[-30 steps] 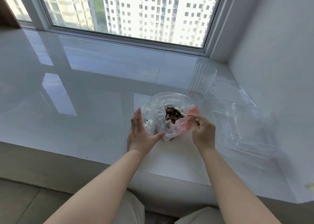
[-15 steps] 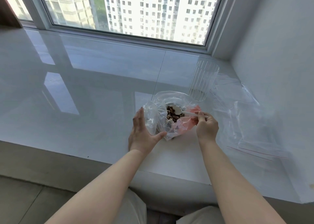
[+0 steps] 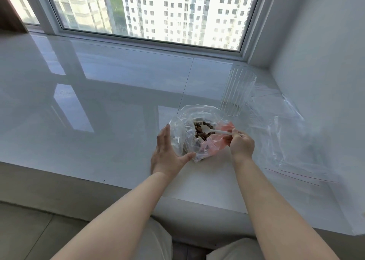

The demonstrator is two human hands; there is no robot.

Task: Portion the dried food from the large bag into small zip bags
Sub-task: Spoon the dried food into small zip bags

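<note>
A large clear plastic bag (image 3: 180, 133) with a pink patch on its right side stands open on the white sill. Dark brown dried food (image 3: 201, 134) shows inside it. My left hand (image 3: 167, 151) rests against the bag's left side, fingers straight and thumb under the bag's front. My right hand (image 3: 240, 143) pinches the handle of a white plastic spoon (image 3: 211, 130), whose bowl lies over the dried food in the bag's mouth. Flat clear zip bags (image 3: 286, 137) with red seal lines lie to the right.
A ribbed clear plastic cup (image 3: 236, 93) stands upright just behind the bag on the right. The glossy white sill (image 3: 98, 105) stretches far to the left. A wall rises at the right, a window at the back. The sill's front edge runs below my hands.
My right hand has brought the white spoon into view and moved its bowl over the dried food in the bag. My left hand stays against the bag.
</note>
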